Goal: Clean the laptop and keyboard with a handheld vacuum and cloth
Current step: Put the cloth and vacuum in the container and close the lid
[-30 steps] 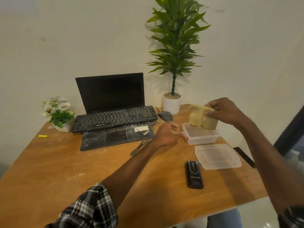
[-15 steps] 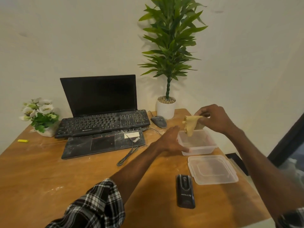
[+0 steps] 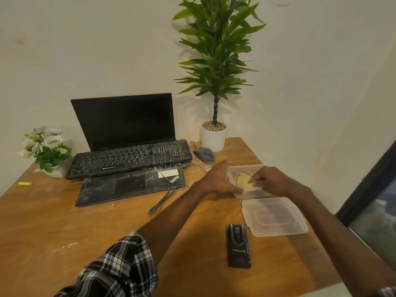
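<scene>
Lid (image 3: 274,217) (clear) beside handheld vacuum (image 3: 238,246)

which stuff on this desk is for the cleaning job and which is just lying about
For the job: laptop, keyboard, cloth, handheld vacuum, cloth's container, lid.

Lying about: mouse, potted plant, flowers, yellow item.
</scene>
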The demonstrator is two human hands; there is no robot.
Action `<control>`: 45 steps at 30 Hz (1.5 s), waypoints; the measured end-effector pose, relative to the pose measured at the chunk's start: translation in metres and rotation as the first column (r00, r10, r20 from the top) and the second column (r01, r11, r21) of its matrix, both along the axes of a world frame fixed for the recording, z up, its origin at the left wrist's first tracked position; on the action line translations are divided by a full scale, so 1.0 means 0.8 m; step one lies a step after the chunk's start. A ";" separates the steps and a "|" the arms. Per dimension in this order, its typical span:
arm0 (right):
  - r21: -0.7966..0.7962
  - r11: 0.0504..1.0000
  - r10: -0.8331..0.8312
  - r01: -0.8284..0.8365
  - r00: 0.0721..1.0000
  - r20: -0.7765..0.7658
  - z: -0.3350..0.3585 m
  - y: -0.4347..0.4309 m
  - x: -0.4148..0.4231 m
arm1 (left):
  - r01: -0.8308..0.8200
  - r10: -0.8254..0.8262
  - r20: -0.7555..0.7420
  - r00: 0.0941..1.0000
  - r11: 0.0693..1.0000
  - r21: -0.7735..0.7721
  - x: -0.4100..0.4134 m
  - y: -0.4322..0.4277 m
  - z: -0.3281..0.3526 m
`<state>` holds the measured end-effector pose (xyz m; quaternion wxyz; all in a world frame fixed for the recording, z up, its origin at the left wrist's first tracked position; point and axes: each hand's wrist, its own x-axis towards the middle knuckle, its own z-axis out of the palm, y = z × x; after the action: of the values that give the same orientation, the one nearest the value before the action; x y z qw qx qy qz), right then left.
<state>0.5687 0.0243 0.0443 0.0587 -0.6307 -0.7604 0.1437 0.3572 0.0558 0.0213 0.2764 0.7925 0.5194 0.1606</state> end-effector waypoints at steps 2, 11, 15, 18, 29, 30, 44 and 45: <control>-0.118 0.993 0.007 -0.005 1.000 0.020 0.010 0.003 -0.001 | -0.002 0.002 -0.003 1.000 1.000 -0.008 0.001 0.000 0.000; -0.030 0.997 -0.071 0.072 0.997 0.039 0.010 0.012 0.005 | -0.001 0.001 -0.019 1.000 1.000 0.019 0.002 -0.004 0.003; -0.140 0.978 -0.146 0.154 0.987 0.065 0.018 0.030 0.007 | 0.012 -0.011 -0.039 0.999 1.000 0.019 0.003 -0.007 0.008; -0.135 0.968 -0.208 0.211 0.978 0.036 0.011 0.043 -0.003 | 0.019 -0.018 -0.053 0.998 0.999 0.027 0.004 -0.013 0.013; 0.261 0.889 -0.308 0.377 0.912 -0.270 0.016 -0.022 -0.020 | -0.020 0.021 -0.020 1.000 0.999 0.036 0.003 -0.017 0.011; 0.291 0.867 -0.305 0.405 0.892 -0.333 0.023 -0.039 -0.024 | -0.019 0.019 -0.016 1.000 0.999 0.033 0.002 -0.017 0.011; -0.004 0.954 -0.300 0.300 0.954 0.015 -0.020 -0.202 -0.140 | 0.037 -0.037 -0.047 0.998 0.999 0.015 -0.022 -0.028 0.023; -0.004 0.953 -0.301 0.302 0.953 0.032 -0.019 -0.202 -0.144 | 0.044 -0.043 -0.050 0.998 0.999 0.013 -0.026 -0.029 0.024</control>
<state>0.4538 -0.1374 0.0291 0.0652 -0.7417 -0.6554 0.1266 0.3363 0.0328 0.0404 0.2612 0.8093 0.5076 0.1386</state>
